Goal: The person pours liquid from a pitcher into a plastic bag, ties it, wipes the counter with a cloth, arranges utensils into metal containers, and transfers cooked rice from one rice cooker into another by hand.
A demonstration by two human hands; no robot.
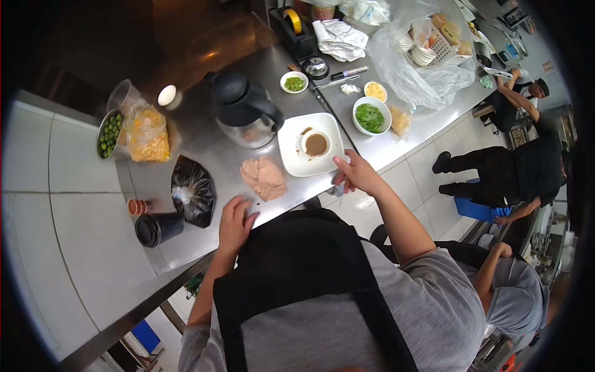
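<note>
My right hand (354, 172) is at the near right corner of a white square plate (290, 133), its thumb at the rim and its fingers curled below. Something greyish shows under those fingers, too small to name. On the plate sits a small white cup of brown sauce (316, 145), with brown drips around it. My left hand (233, 224) is at the counter's front edge, fingers bent and a little apart, with nothing clear in them. Just beyond it lies a crumpled peach-coloured cloth (264, 178).
A glass jug with black lid (238, 111) stands behind the plate. Bowls of chopped greens (370, 118) and green slices (294, 82) are nearby. Leftward are a black bag (197, 192), dark cup (158, 229) and bagged corn (147, 133). Other people (520, 161) stand at right.
</note>
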